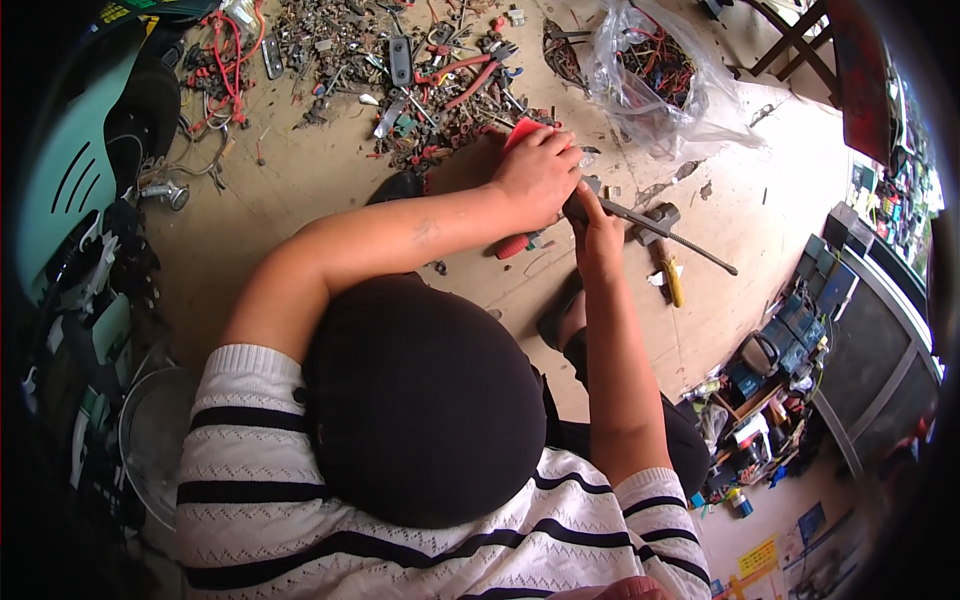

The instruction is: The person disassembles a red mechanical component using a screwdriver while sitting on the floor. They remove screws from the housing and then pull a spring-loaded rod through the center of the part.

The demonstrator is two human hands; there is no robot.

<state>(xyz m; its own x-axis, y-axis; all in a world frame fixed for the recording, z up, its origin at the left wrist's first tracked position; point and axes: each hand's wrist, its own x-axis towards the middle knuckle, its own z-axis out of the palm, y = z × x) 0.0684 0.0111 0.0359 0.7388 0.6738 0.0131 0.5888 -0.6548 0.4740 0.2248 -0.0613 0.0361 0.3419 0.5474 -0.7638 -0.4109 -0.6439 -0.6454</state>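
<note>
In front of my raised black-clad knee my two hands meet over the floor. My left hand (540, 178) is closed, its fingers bent over a red piece (522, 132) whose kind I cannot make out. Just beside it, my right hand (600, 238) grips a dark grey metal part (577, 206), mostly covered by the fingers. A long thin rod (675, 237) sticks out from there toward the right. Beneath the rod lies a hammer with a yellow handle (670, 278). A red-handled tool (512, 246) rests below my left wrist.
Small screws, wires and parts (350, 60) are heaped at the far side with red-handled pliers (470, 75). A clear plastic bag of wires (655, 80) lies far right. Red cables (225, 75) spread at far left. Boxes and tools (780, 345) crowd the right edge.
</note>
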